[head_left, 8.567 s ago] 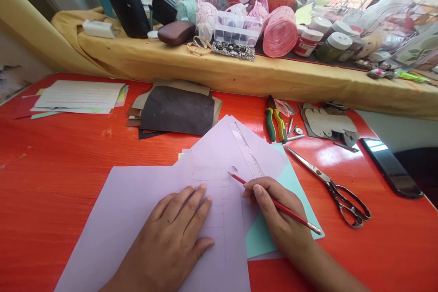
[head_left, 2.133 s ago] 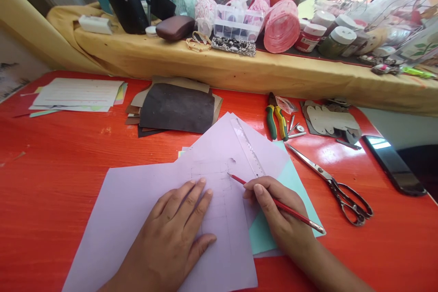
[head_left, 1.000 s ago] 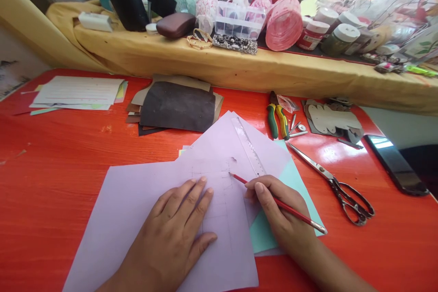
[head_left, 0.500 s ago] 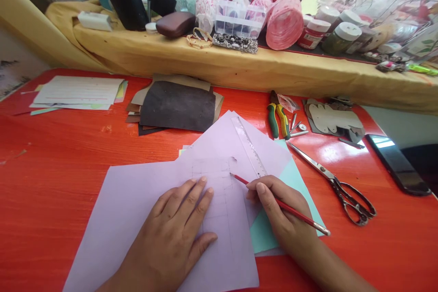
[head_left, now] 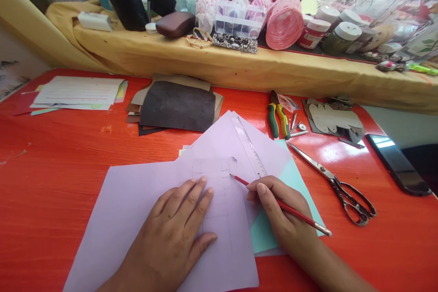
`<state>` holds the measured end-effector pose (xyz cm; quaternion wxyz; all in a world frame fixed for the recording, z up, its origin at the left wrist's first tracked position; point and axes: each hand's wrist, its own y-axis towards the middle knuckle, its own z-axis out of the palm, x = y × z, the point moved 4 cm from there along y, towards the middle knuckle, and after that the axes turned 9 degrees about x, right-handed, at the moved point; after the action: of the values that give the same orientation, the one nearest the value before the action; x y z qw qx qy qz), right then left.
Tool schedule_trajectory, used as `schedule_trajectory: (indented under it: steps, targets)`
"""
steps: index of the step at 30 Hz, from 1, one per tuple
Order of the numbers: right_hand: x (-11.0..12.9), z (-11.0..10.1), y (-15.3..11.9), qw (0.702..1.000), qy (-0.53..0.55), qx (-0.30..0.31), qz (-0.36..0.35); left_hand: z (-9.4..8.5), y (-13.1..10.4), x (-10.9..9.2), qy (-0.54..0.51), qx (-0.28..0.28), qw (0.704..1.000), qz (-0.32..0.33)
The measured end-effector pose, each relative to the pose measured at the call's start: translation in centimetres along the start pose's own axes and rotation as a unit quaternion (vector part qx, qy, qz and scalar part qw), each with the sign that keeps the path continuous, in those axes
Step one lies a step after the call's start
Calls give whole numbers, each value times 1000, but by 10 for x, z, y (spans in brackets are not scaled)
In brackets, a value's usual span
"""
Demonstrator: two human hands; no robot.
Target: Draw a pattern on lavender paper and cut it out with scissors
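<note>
From here I see faint lines [head_left: 217, 216] on the lilac sheet [head_left: 130, 200] beneath my flat, open left hand [head_left: 171, 232] — the layout seemingly part-drawn — while my right hand [head_left: 287, 210] grips the red pencil [head_left: 301, 215].

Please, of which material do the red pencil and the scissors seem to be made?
Pencil: probably wood, painted glossy red, judging by its tapered tip; the silvery end band looks metallic.
Scissors: metal, with polished, glinting blades; the handles are darker, perhaps painted.
</note>
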<state>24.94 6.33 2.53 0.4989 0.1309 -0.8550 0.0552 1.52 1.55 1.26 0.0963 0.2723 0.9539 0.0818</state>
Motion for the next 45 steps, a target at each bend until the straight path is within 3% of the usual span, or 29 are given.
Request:
schedule_trajectory:
  steps: [22,45]
  targets:
    - [-2,2,2,1000,-7,23,7,2,-1,-1,3,1,1000,-2]
    - [-1,0,2,1000,15,-3,15,0,0,-1,1,3,1000,-4]
